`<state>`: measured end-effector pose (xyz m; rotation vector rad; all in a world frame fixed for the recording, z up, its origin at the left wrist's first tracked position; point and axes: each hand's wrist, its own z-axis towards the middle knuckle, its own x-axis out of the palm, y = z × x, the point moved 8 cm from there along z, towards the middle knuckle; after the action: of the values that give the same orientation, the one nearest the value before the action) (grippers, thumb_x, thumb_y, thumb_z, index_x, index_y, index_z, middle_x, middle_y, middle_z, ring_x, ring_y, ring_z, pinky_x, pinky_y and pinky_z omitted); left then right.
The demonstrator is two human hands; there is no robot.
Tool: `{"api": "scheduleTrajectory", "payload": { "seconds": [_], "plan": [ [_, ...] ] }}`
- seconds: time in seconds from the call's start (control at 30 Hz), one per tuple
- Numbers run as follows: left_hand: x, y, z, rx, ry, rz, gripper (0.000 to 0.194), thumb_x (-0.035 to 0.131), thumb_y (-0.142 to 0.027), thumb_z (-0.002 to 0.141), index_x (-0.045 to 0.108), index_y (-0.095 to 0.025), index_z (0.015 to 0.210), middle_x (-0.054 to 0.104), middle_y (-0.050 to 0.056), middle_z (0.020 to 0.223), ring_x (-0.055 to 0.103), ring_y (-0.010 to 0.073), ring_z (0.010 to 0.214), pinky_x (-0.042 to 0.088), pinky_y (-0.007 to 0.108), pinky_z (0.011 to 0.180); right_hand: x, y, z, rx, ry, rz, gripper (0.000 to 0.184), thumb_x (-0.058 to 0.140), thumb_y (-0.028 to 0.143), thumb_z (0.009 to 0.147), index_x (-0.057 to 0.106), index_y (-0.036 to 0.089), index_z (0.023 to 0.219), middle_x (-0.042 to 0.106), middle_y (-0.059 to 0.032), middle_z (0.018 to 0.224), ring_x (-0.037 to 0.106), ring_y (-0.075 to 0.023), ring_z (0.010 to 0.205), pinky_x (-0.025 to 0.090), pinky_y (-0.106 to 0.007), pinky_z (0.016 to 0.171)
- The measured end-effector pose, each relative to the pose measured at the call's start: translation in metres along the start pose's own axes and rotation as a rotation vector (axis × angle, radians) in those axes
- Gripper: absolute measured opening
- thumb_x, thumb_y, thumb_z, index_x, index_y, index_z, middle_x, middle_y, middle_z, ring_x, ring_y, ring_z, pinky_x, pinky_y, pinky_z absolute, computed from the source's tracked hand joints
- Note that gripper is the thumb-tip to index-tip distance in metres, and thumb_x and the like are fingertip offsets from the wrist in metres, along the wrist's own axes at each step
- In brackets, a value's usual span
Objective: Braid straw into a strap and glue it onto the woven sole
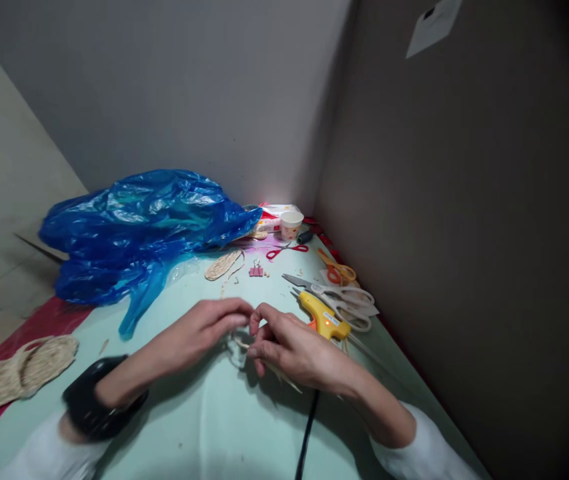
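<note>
Pale raffia-like strand [242,344] pinched in curled right hand [291,347]; half-closed left hand [211,325] alongside, hold unclear; likely mid-shaping, needing steady tension.

On the table [234,427], we locate the plastic bag [149,220] at rear left and the woven sandal [49,368] at near left. Beyond our left hand [209,323] and right hand [289,350] lie, left to right, the woven sole [221,266], binder clip [256,272] and large scissors [320,289]; the glue gun [324,317] sits before these scissors.
</note>
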<state>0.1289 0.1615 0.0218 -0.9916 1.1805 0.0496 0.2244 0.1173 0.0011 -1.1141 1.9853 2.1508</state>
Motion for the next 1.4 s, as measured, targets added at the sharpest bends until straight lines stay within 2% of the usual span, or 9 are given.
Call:
{"api": "scheduleTrajectory", "payload": {
  "seconds": [0.07, 0.17, 0.27, 0.43, 0.67, 0.8, 1.07, 1.3, 1.4],
  "plan": [
    [0.019, -0.002, -0.017, -0.065, 0.109, -0.168, 0.030, 0.039, -0.036, 0.099, 0.065, -0.022, 0.100, 0.071, 0.000, 0.096, 0.064, 0.0156, 0.088, 0.046, 0.023, 0.082, 0.004, 0.003, -0.001, -0.018, 0.004, -0.030, 0.011, 0.048, 0.016, 0.090, 0.042, 0.021, 0.097, 0.065, 0.0036, 0.071, 0.056, -0.0131, 0.072, 0.038, -0.021, 0.068],
    [0.035, 0.000, -0.035, -0.136, 0.142, -0.161, 0.033, 0.039, -0.039, 0.099, 0.063, -0.020, 0.085, 0.067, 0.000, 0.086, 0.060, 0.0149, 0.081, 0.043, 0.023, 0.076, 0.012, 0.004, -0.002, -0.035, 0.023, -0.078, 0.016, 0.049, 0.012, 0.087, 0.041, 0.021, 0.097, 0.064, 0.0025, 0.072, 0.056, -0.0150, 0.074, 0.037, -0.022, 0.068],
    [0.042, 0.002, -0.042, -0.148, 0.145, -0.163, 0.032, 0.039, -0.037, 0.099, 0.062, -0.020, 0.084, 0.066, -0.001, 0.085, 0.059, 0.0140, 0.081, 0.042, 0.022, 0.076, 0.018, 0.004, -0.002, -0.061, 0.042, -0.094, 0.017, 0.048, 0.011, 0.085, 0.039, 0.021, 0.096, 0.062, 0.0020, 0.072, 0.055, -0.0164, 0.076, 0.037, -0.023, 0.068],
    [0.039, 0.004, -0.041, -0.111, 0.125, -0.207, 0.030, 0.041, -0.036, 0.099, 0.066, -0.022, 0.087, 0.067, -0.002, 0.088, 0.060, 0.0135, 0.084, 0.041, 0.020, 0.077, 0.020, 0.007, -0.001, -0.124, 0.082, -0.057, 0.017, 0.045, 0.012, 0.089, 0.037, 0.022, 0.099, 0.061, 0.0033, 0.072, 0.056, -0.0143, 0.072, 0.038, -0.021, 0.068],
    [0.038, 0.007, -0.041, -0.171, 0.102, -0.309, 0.035, 0.045, -0.042, 0.097, 0.072, -0.023, 0.087, 0.070, -0.001, 0.087, 0.060, 0.0146, 0.081, 0.039, 0.022, 0.073, 0.017, 0.009, 0.000, -0.170, 0.124, 0.036, 0.012, 0.045, 0.012, 0.095, 0.037, 0.021, 0.099, 0.061, 0.0037, 0.072, 0.054, -0.0109, 0.070, 0.039, -0.019, 0.070],
    [0.036, 0.009, -0.045, -0.274, 0.079, -0.374, 0.033, 0.048, -0.044, 0.094, 0.072, -0.022, 0.088, 0.071, 0.000, 0.088, 0.058, 0.0163, 0.080, 0.037, 0.025, 0.070, 0.014, 0.006, 0.002, -0.162, 0.118, 0.145, 0.009, 0.049, 0.019, 0.098, 0.041, 0.020, 0.099, 0.064, 0.0032, 0.075, 0.051, -0.0101, 0.070, 0.037, -0.019, 0.069],
    [0.017, -0.004, -0.049, -0.275, -0.064, -0.505, 0.029, 0.053, -0.038, 0.091, 0.072, -0.018, 0.081, 0.073, 0.000, 0.082, 0.051, 0.0133, 0.070, 0.035, 0.024, 0.064, 0.005, 0.019, -0.007, -0.171, 0.117, 0.244, 0.019, 0.049, 0.038, 0.101, 0.043, 0.020, 0.101, 0.062, 0.0018, 0.079, 0.047, -0.0095, 0.072, 0.035, -0.019, 0.064],
    [0.008, -0.010, -0.054, -0.290, -0.183, -0.423, 0.024, 0.056, -0.035, 0.084, 0.071, -0.018, 0.075, 0.060, -0.001, 0.065, 0.038, 0.0107, 0.056, 0.027, 0.024, 0.051, -0.008, 0.036, -0.012, -0.159, -0.004, 0.119, 0.013, 0.051, 0.031, 0.100, 0.044, 0.021, 0.105, 0.063, 0.0032, 0.079, 0.055, -0.0104, 0.073, 0.040, -0.020, 0.069],
    [0.003, -0.009, -0.057, -0.287, -0.265, -0.425, 0.022, 0.057, -0.034, 0.083, 0.067, -0.018, 0.073, 0.055, -0.002, 0.062, 0.044, 0.0114, 0.057, 0.031, 0.024, 0.053, -0.034, 0.026, -0.029, -0.055, -0.274, -0.035, 0.021, 0.051, 0.039, 0.097, 0.052, 0.021, 0.108, 0.065, -0.0015, 0.085, 0.058, -0.0144, 0.073, 0.040, -0.023, 0.065]
  ]
}}
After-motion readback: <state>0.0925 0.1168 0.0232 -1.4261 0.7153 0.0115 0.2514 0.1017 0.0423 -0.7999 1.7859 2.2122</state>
